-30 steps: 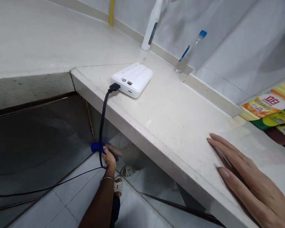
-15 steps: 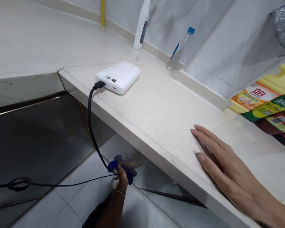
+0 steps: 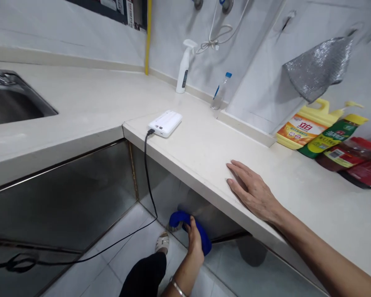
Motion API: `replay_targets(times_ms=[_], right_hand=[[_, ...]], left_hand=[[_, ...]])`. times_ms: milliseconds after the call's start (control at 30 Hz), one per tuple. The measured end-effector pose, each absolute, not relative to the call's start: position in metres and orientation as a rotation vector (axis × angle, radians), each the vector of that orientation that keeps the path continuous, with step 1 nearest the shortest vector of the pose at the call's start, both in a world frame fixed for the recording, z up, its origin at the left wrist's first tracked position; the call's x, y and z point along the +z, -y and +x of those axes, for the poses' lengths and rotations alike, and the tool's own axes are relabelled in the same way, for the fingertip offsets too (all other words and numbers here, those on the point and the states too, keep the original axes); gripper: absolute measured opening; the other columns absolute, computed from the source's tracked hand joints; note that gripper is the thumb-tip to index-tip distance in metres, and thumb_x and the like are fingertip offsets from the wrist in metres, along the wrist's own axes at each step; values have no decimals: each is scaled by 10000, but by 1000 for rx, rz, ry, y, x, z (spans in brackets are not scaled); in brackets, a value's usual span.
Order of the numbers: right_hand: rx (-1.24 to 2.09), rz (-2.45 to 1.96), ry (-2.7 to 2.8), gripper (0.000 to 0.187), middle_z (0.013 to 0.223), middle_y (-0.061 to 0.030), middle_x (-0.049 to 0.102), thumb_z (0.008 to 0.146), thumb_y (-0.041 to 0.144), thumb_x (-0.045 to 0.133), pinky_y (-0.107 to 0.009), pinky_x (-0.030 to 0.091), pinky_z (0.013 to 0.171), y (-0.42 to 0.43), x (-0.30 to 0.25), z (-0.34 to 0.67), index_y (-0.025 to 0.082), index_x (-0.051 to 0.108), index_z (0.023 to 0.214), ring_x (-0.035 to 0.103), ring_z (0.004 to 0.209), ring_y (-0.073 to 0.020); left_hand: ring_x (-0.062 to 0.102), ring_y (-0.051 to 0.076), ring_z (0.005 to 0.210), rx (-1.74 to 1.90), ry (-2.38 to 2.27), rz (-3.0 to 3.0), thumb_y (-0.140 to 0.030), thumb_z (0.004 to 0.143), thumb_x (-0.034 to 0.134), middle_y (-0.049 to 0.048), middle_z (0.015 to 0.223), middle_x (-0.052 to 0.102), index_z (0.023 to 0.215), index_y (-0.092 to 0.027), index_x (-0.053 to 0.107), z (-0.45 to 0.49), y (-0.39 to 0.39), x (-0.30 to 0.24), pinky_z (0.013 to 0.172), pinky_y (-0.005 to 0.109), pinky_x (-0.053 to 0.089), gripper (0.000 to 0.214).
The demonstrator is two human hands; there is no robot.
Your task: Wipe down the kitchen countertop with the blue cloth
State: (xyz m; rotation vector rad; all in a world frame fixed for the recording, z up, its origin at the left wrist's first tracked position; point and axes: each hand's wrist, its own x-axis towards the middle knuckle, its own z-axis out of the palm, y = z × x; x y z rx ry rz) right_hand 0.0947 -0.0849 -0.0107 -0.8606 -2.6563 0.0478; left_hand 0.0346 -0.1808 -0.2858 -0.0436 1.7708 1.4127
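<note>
My left hand (image 3: 195, 239), with a bangle at the wrist, is below the counter edge. It grips a blue cloth (image 3: 204, 239) that lies against the shiny cabinet front (image 3: 168, 185); the fingers under the cloth are partly hidden. On the pale countertop (image 3: 200, 144) my right hand (image 3: 253, 192) rests palm down, its fingers stretched out and holding nothing. Further back sits a white power bank (image 3: 165, 122), and a black cable (image 3: 147, 165) plugged into it hangs over the edge and runs off to the left.
A white spray bottle (image 3: 183, 70) and a clear bottle with a blue cap (image 3: 221, 93) stand by the wall. To the right are a yellow detergent jug (image 3: 306, 126), a green bottle (image 3: 330, 138) and red-lidded jars (image 3: 349, 154). A sink (image 3: 15, 101) is at left.
The view has shifted, now taking in the sink and more of the wall. My left hand and the blue cloth show more clearly against the cabinet front. My right hand still lies on the countertop.
</note>
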Motion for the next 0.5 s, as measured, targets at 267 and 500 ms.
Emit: replay_targets(times_ms=[267,500], right_hand=[[3,-867,2672,564,1510,-123,440,996,549,328,-541,363,1142,85,-14,94,212,474,1425,409,1391,-297],[14,-889,2668,516,1519,-60,435,995,541,345,-553,374,1131,85,-14,95,292,445,1436,407,1392,-295]], left_hand=[[-71,175,1496,1647,-1775,318,-621,920,219,123,1630,-83,1546,-41,45,55,182,-210,1228,327,31,871],[-14,318,1500,1676,-2005,233,-595,877,332,275,1596,77,1402,49,367,27,156,-251,1243,444,50,832]])
